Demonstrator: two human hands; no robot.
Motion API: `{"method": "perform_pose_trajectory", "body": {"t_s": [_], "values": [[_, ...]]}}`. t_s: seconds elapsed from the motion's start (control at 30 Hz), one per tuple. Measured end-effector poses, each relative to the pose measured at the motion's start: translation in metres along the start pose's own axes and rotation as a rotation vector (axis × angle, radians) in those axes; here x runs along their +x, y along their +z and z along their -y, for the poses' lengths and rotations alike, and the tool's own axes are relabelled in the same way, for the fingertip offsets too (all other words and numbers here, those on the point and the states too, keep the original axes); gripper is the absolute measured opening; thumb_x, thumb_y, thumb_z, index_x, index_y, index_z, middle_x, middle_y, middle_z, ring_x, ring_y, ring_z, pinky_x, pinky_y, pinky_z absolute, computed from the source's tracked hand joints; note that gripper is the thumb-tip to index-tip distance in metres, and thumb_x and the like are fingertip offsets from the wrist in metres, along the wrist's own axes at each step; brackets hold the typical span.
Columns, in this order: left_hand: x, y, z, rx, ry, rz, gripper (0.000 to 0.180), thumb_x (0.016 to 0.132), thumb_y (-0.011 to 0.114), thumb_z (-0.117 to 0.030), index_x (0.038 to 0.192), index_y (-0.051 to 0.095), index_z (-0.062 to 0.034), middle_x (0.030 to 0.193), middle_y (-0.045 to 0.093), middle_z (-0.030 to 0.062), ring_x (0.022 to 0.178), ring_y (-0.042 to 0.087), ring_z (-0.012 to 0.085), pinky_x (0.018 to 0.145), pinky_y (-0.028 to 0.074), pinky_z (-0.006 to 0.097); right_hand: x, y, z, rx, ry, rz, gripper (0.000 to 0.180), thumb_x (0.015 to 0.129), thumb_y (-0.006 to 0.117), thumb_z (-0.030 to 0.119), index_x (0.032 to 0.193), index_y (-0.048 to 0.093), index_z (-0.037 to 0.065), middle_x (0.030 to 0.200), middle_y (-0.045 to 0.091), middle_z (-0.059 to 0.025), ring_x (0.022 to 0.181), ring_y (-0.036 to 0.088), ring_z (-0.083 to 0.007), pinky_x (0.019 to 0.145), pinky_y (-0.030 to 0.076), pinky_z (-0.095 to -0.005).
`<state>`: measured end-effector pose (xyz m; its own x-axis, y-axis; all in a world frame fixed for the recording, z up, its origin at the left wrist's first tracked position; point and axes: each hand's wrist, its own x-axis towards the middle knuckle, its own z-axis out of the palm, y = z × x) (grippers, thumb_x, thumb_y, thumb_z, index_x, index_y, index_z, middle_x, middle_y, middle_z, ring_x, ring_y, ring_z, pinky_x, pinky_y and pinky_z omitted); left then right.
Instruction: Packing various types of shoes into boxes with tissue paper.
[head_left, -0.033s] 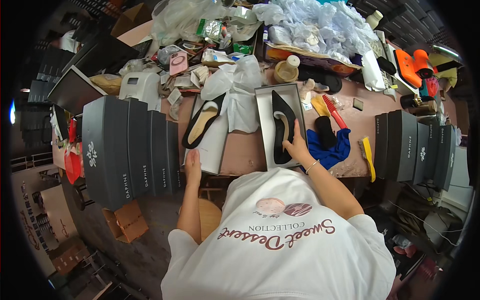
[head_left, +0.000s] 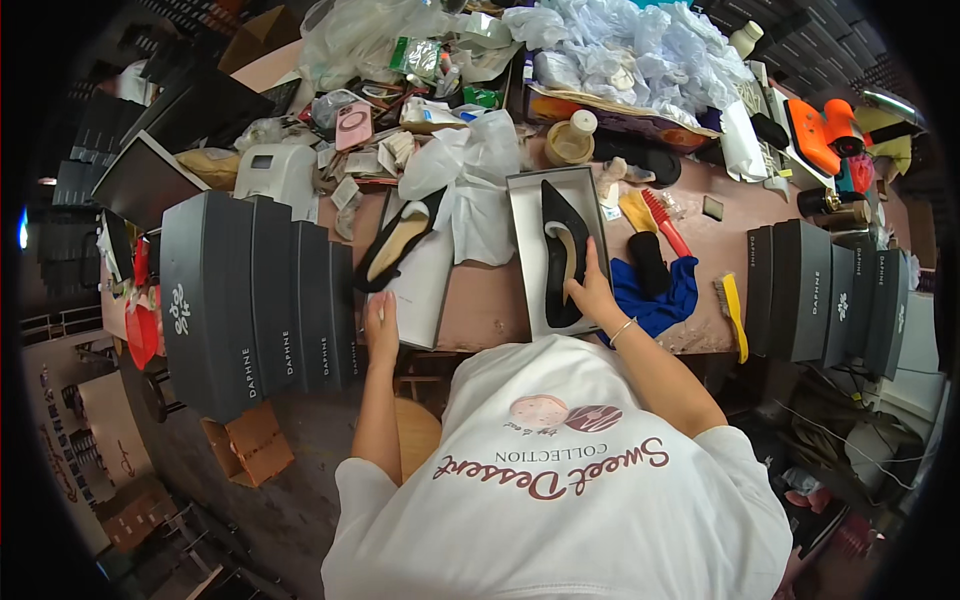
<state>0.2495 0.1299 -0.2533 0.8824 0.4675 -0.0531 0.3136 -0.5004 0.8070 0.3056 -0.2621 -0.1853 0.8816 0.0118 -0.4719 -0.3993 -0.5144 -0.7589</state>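
A black pointed flat shoe (head_left: 563,255) with a white lining edge lies in an open shoebox (head_left: 530,300) at the centre. My right hand (head_left: 595,297) grips its rear part, thumb on the near side, fingers along its right side. To the left, a second black pointed shoe (head_left: 402,240) with a beige insole rests slantwise over a pale box lid (head_left: 425,300). My left hand (head_left: 380,325) is just below that shoe's heel, fingers stretched toward it, fingertips at or very near the heel. Whether they press on it is hard to see.
Dark shoeboxes stand upright at left (head_left: 210,300) and right (head_left: 795,290). A blue cloth (head_left: 660,310), red brush (head_left: 667,222) and yellow brush (head_left: 733,317) lie right of the open box. White tissue paper (head_left: 485,200) and heaped plastic bags (head_left: 640,60) fill the far side.
The left-hand shoe has shifted slightly left, its heel most of all, and my left hand has moved a little the same way. My right hand keeps its grip.
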Motion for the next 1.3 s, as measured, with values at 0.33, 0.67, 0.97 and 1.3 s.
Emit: {"method": "perform_pose_trajectory", "body": {"t_s": [0.33, 0.67, 0.97, 1.3], "values": [[0.088, -0.023, -0.11, 0.489, 0.626, -0.113, 0.032, 0.085, 0.063, -0.021, 0.111, 0.058, -0.0019, 0.098, 0.061, 0.0162, 0.085, 0.059, 0.034, 0.078, 0.047, 0.043, -0.05, -0.023, 0.004, 1.005, -0.097, 0.062, 0.077, 0.078, 0.045, -0.009, 0.148, 0.017, 0.006, 0.139, 0.039, -0.0112, 0.124, 0.043, -0.0177, 0.102, 0.036, -0.0289], [0.099, -0.007, -0.087, 0.592, 0.073, 0.628, 0.035, 0.086, 0.058, -0.019, 0.111, 0.058, 0.0049, 0.101, 0.063, 0.0245, 0.097, 0.061, 0.0379, 0.085, 0.046, 0.042, -0.064, -0.03, 0.038, 1.271, -0.122, 0.023, 0.07, 0.078, 0.048, -0.007, 0.144, 0.027, 0.008, 0.13, 0.048, -0.0069, 0.116, 0.049, -0.0165, 0.099, 0.04, -0.0319], [-0.009, -0.048, -0.156, -0.765, -0.44, 0.676, 0.041, 0.092, 0.052, -0.009, 0.132, 0.045, -0.0003, 0.113, 0.061, 0.0082, 0.096, 0.062, 0.0158, 0.079, 0.051, 0.027, -0.065, -0.034, 0.051, 1.425, -0.118, 0.102, 0.059, 0.079, 0.049, -0.002, 0.136, 0.038, 0.007, 0.122, 0.054, -0.0074, 0.111, 0.055, -0.0181, 0.098, 0.044, -0.0338], [-0.057, 0.016, -0.23, -1.058, -0.35, 0.775, 0.029, 0.096, 0.047, -0.024, 0.115, 0.051, -0.0016, 0.091, 0.064, 0.0129, 0.08, 0.064, 0.0188, 0.078, 0.052, 0.03, -0.058, -0.046, 0.074, 1.509, -0.165, 0.273, 0.053, 0.078, 0.047, -0.006, 0.13, 0.044, 0.004, 0.12, 0.056, -0.0122, 0.11, 0.057, -0.0241, 0.098, 0.046, -0.0391]]}}
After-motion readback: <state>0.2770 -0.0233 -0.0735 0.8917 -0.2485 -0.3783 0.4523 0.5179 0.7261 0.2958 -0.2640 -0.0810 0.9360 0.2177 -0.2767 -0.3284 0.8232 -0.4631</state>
